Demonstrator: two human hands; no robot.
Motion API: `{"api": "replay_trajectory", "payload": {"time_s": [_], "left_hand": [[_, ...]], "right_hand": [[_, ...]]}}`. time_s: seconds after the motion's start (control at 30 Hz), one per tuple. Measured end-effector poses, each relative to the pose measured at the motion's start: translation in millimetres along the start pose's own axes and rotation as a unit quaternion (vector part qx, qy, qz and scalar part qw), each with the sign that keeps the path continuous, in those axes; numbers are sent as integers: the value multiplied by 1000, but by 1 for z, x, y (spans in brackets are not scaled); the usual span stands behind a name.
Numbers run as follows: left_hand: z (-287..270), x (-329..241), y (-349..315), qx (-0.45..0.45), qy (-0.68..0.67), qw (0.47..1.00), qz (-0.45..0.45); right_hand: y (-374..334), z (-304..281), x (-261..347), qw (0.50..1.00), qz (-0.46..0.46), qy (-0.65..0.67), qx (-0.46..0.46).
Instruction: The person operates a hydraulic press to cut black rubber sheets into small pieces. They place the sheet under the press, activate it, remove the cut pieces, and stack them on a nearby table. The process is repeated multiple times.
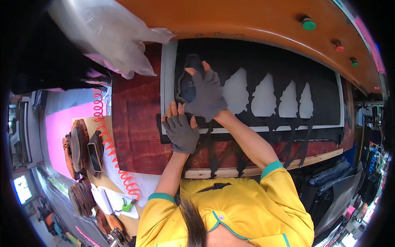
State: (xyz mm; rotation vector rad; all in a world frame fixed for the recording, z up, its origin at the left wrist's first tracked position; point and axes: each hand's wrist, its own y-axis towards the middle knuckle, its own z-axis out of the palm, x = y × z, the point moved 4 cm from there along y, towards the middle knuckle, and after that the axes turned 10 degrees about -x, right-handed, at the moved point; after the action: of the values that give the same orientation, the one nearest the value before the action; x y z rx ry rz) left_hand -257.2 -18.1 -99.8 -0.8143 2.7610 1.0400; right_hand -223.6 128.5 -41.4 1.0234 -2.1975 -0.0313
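Observation:
My right hand (207, 94), in a grey fingerless glove, reaches over a dark sole-shaped cutting die (189, 88) and grips it. A light mark shows on the die's inner face, and the hand hides its right side. Under it lies a sheet of black material (288, 55) with several tapering cut-outs that show the pale board (168, 70) beneath. My left hand (181, 131), gloved the same way, rests with fingers stretched out at the sheet's near left corner. Its fingertips come close to the die's lower end. Thin black strips hang from the sheet's near edge.
An orange machine beam (247, 20) with green and red buttons spans the far side. Clear plastic (111, 33) hangs at upper left. Beside the reddish bench (135, 123) are a coiled red air hose (111, 152), a green air gun (127, 205) and several brown sole-shaped pieces (78, 142).

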Motion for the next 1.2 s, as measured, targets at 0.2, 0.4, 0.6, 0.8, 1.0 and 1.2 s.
{"api": "replay_trajectory", "payload": {"time_s": [0.2,0.4,0.6,0.8,1.0,1.2], "left_hand": [[-28,2,-36,92,44,994,28],[-93,-13,-34,61,-28,998,4],[-31,-63,34,157,-581,658,-452],[1,-64,33,178,-647,496,-552],[-20,19,34,73,-571,603,-553],[-60,159,44,72,-423,779,-458]], "right_hand": [[-32,-52,-54,731,224,644,16],[-82,-92,-83,711,239,661,18],[-104,-92,-60,835,108,533,87],[-105,-84,-44,807,150,568,60],[-78,-121,-73,823,134,550,-48],[-48,-163,-118,996,2,91,13]]}}
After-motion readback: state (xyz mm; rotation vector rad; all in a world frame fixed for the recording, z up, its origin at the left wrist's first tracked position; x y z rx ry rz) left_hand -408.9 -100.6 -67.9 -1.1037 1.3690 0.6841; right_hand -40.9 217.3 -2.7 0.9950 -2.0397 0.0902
